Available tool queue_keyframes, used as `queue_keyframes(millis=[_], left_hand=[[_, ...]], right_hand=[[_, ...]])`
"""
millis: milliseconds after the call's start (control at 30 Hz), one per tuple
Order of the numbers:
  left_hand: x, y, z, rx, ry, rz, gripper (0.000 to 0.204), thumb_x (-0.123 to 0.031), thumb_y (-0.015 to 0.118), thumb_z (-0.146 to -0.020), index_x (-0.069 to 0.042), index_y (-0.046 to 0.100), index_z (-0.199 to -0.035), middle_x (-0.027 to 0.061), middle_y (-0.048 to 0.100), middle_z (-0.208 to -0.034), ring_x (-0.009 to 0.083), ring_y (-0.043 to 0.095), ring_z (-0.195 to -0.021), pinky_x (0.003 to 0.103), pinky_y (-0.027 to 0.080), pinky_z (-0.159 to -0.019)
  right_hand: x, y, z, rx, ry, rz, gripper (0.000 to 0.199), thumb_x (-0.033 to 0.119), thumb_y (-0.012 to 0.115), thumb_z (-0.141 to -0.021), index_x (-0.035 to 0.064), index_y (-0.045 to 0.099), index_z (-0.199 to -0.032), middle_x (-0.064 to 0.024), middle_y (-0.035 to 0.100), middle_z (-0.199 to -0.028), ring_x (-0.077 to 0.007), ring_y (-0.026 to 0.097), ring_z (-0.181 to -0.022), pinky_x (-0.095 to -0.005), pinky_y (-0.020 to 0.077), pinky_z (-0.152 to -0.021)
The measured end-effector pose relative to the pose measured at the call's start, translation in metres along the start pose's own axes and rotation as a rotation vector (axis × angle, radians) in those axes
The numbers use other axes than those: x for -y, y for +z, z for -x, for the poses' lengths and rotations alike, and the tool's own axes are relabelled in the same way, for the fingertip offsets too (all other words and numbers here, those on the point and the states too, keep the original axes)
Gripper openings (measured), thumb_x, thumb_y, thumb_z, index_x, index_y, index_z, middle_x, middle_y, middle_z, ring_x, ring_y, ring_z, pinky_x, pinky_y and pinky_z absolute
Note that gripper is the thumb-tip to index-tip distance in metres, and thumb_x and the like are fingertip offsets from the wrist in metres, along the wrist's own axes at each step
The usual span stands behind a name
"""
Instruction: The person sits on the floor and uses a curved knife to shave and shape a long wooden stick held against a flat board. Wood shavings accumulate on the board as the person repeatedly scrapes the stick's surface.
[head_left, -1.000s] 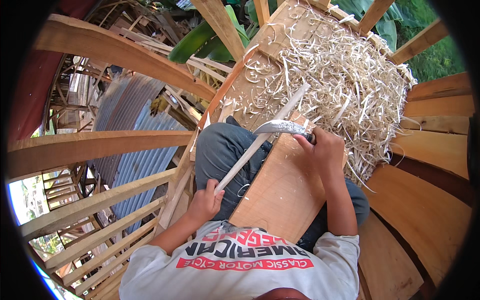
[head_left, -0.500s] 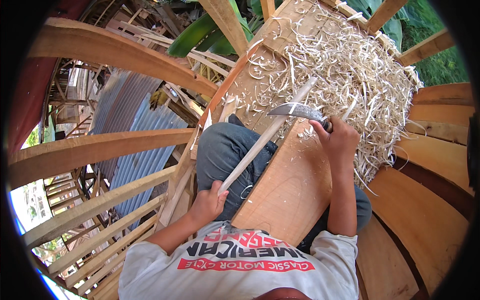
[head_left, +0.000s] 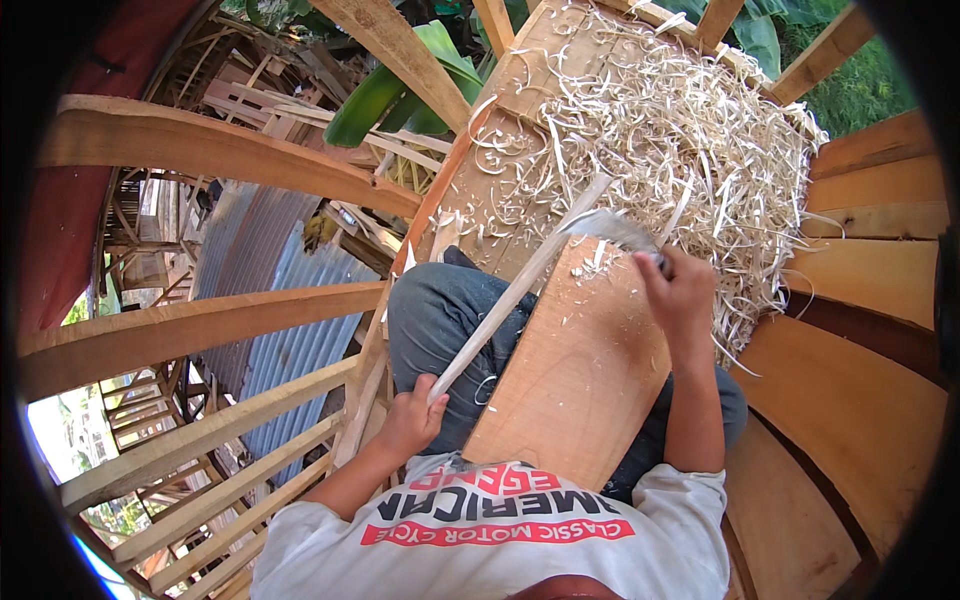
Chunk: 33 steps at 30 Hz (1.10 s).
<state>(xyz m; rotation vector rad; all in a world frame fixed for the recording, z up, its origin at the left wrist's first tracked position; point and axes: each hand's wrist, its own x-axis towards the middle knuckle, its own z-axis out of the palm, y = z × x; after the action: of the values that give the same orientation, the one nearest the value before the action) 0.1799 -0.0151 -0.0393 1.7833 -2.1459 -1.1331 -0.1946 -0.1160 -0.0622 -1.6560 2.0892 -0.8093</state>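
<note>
My left hand [head_left: 411,420] is closed round the near end of a long, pale wooden stick [head_left: 505,303], which slants away to the upper right. In my right hand [head_left: 682,292] is the dark handle of a curved knife [head_left: 618,232], its blade slightly blurred. The blade's tip end lies by the stick's far part, just beyond the board; whether it touches the wood I cannot tell. Across my lap rests a wide, flat wooden board [head_left: 575,375] with small chips [head_left: 598,258] on its far end.
A big heap of curled wood shavings [head_left: 690,150] covers the planks ahead and to the right. Wooden rails [head_left: 210,320] run along the left, with corrugated metal sheets [head_left: 310,330] beyond them. Broad planks [head_left: 850,420] line the right side. A green leaf [head_left: 400,85] hangs past the far rail.
The knife has come slightly nearer to me and turned, its blade now by the board's far end. The stick's far end has dropped a little to the left.
</note>
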Motion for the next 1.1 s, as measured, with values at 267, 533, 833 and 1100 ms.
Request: queue_keyframes(millis=[267,533,833,1100], left_hand=[[-0.003,-0.003,-0.004,0.050,-0.001,0.003,0.020,-0.017,0.052,-0.093,-0.003,0.042,-0.103,0.0252,0.054,-0.059,0.0481,0.056,-0.059,0.052,0.040,-0.048],[0.005,-0.001,-0.004,0.064,0.042,-0.017,0.019,-0.017,0.052,-0.093,-0.003,0.042,-0.102,0.0257,0.054,-0.060,0.0482,0.057,-0.060,0.052,0.041,-0.049],[-0.005,-0.005,-0.008,0.064,-0.013,0.044,0.018,-0.017,0.051,-0.094,-0.002,0.044,-0.101,0.0238,0.053,-0.059,0.0455,0.059,-0.062,0.049,0.042,-0.051],[0.002,-0.004,-0.009,0.075,0.021,0.028,0.017,-0.015,0.051,-0.093,-0.002,0.043,-0.101,0.0237,0.051,-0.058,0.0468,0.057,-0.058,0.048,0.040,-0.048]], right_hand=[[0.010,0.016,-0.022,-0.036,0.000,0.172,0.063,0.064,0.061,-0.078,0.0068,0.052,-0.053,-0.0080,0.048,-0.045,-0.0232,0.051,-0.040,-0.0340,0.0419,-0.043],[-0.070,-0.009,-0.053,-0.156,0.494,0.010,0.072,0.066,0.048,-0.087,0.0018,0.056,-0.056,-0.0073,0.047,-0.043,-0.0196,0.048,-0.040,-0.0358,0.0364,-0.041],[0.023,0.016,0.015,-0.008,-0.203,-0.050,0.062,0.061,0.066,-0.075,0.0045,0.051,-0.056,-0.0091,0.049,-0.047,-0.0255,0.052,-0.042,-0.0364,0.0433,-0.045],[0.004,0.022,-0.013,-0.023,0.007,0.108,0.068,0.067,0.056,-0.080,0.0044,0.052,-0.054,-0.0109,0.051,-0.047,-0.0259,0.054,-0.043,-0.0368,0.0449,-0.046]])
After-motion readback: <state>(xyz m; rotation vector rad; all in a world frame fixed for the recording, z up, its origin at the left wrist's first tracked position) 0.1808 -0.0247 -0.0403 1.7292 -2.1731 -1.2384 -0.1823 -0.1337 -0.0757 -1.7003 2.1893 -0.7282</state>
